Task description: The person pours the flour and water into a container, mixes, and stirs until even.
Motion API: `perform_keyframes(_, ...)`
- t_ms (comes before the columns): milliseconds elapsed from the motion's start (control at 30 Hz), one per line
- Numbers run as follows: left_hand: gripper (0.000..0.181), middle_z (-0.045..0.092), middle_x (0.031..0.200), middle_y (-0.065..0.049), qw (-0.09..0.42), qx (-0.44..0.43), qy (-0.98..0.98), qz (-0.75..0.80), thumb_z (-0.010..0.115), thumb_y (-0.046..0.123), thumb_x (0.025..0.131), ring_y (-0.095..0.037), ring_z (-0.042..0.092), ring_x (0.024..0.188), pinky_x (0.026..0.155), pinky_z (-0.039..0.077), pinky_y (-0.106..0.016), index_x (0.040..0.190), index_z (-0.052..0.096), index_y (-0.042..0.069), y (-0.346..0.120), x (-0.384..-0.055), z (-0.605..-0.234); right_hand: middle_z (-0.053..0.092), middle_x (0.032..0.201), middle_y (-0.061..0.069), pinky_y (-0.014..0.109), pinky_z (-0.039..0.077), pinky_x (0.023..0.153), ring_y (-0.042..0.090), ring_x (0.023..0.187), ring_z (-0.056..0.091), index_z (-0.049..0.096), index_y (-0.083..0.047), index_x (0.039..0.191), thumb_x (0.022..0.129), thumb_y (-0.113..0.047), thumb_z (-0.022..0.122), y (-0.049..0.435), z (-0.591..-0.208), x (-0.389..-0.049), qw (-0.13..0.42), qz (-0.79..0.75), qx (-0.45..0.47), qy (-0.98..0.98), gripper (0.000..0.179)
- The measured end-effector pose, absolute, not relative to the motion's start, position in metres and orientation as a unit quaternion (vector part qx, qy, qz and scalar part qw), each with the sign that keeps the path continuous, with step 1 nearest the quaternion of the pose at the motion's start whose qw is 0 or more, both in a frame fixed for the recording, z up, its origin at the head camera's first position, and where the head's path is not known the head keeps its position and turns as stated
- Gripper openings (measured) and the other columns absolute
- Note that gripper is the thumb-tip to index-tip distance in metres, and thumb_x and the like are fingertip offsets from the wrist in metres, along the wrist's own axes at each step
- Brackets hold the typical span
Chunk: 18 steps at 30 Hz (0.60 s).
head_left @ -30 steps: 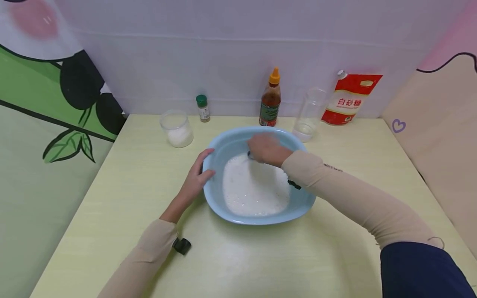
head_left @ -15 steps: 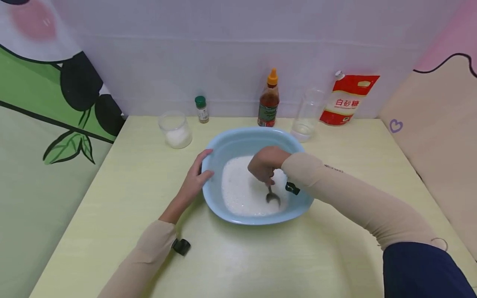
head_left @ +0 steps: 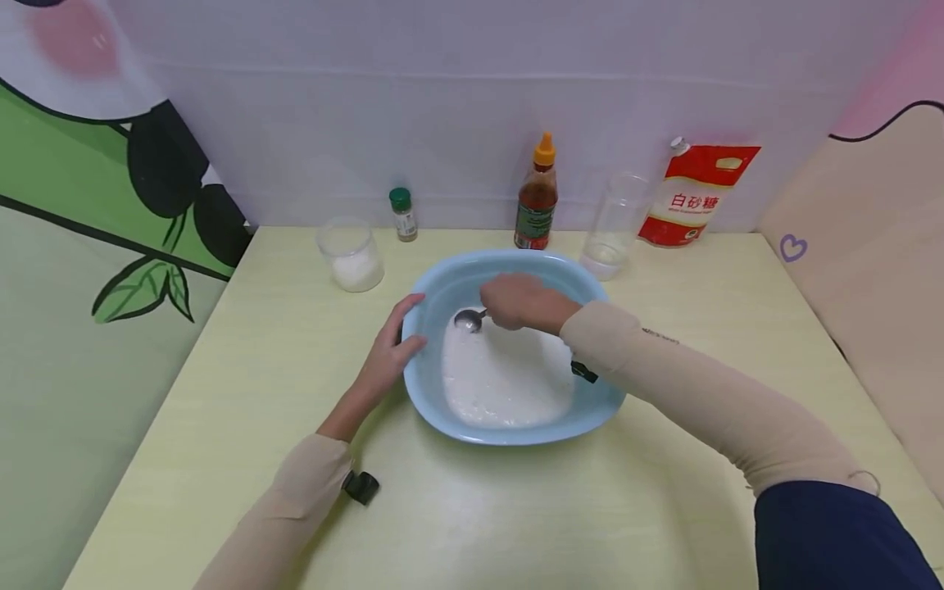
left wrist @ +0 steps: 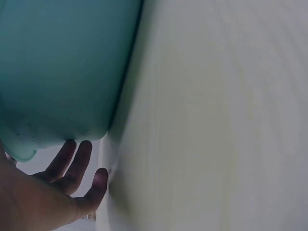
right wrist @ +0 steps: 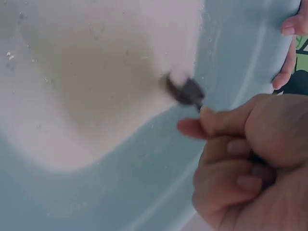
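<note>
A light blue plastic basin [head_left: 422, 393] stands on the table with a shallow pool of milky white liquid [head_left: 509, 377] in it. My left hand [head_left: 387, 352] holds the basin's left rim. In the left wrist view its fingers [left wrist: 79, 166] lie against or near the outer wall. Over the liquid, my right hand [head_left: 519, 299] grips a metal spoon [head_left: 469, 319] by its handle, with curled fingers. The bowl of the spoon is at the liquid's far left part, and it looks blurred in the right wrist view. Most of the handle is hidden in the hand.
Behind the basin stand a clear cup [head_left: 352, 258] with white contents, a green-capped jar [head_left: 403, 215], a sauce bottle [head_left: 536, 201], a tall clear glass [head_left: 612, 225] and a red-and-white pouch [head_left: 693, 197]. A curtain-like backdrop [head_left: 457, 115] rises at the table's far edge.
The spoon has swept round inside the basin, from the near right half a second ago to the far left now, carried by the right hand. My left hand stays on the rim.
</note>
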<state>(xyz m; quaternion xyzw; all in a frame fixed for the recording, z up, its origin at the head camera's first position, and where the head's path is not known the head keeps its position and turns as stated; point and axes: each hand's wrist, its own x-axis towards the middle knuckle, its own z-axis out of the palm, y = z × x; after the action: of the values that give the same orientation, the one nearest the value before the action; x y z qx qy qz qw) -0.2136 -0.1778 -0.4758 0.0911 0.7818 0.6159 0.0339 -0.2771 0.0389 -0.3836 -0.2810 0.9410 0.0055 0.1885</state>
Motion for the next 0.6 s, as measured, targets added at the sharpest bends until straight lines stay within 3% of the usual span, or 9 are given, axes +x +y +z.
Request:
perform_keyframes(200, 0.066, 0.026, 0.162, -0.017, 0.041, 0.086, 0.782, 0.616, 0.049, 0.004, 0.090, -0.039, 0.040, 0.136, 0.107, 0.040, -0.056, 0.153, 0.032, 0.014, -0.176, -0.213, -0.476, 0.050, 0.070, 0.004, 0.030, 0.039, 0.062, 0.022, 0.067, 0.050, 0.068, -0.004, 0.095, 0.098, -0.015, 0.055, 0.052, -0.377, -0.270, 0.094, 0.055, -0.270, 0.957, 0.017)
perform_keyframes(300, 0.066, 0.026, 0.162, -0.018, 0.043, 0.086, 0.783, 0.614, 0.049, 0.004, 0.091, -0.039, 0.040, 0.136, 0.107, 0.040, -0.056, 0.153, 0.031, 0.014, -0.175, -0.214, -0.476, 0.045, 0.065, 0.004, 0.028, 0.036, 0.055, 0.021, 0.063, 0.048, 0.068, -0.003, 0.091, 0.097, -0.012, 0.054, 0.056, -0.374, -0.268, 0.091, 0.094, -0.266, 0.955, 0.017)
perform_keyframes(467, 0.066, 0.026, 0.162, -0.015, 0.042, 0.084, 0.778, 0.621, 0.050, 0.004, 0.090, -0.038, 0.040, 0.135, 0.106, 0.040, -0.056, 0.153, 0.033, 0.015, -0.175, -0.214, -0.476, 0.048, 0.073, 0.002, 0.029, 0.040, 0.060, 0.019, 0.068, 0.047, 0.067, -0.007, 0.096, 0.096, -0.016, 0.060, 0.056, -0.364, -0.270, 0.170, 0.165, -0.263, 0.935, 0.012)
perform_keyframes(600, 0.066, 0.025, 0.163, -0.014, 0.042, 0.082, 0.778, 0.621, 0.050, 0.003, 0.090, -0.037, 0.040, 0.136, 0.107, 0.039, -0.056, 0.153, 0.033, 0.015, -0.175, -0.214, -0.477, 0.057, 0.084, 0.000, 0.029, 0.039, 0.063, 0.014, 0.068, 0.044, 0.070, -0.013, 0.093, 0.094, -0.021, 0.066, 0.050, -0.361, -0.271, 0.317, 0.182, -0.286, 0.886, 0.009)
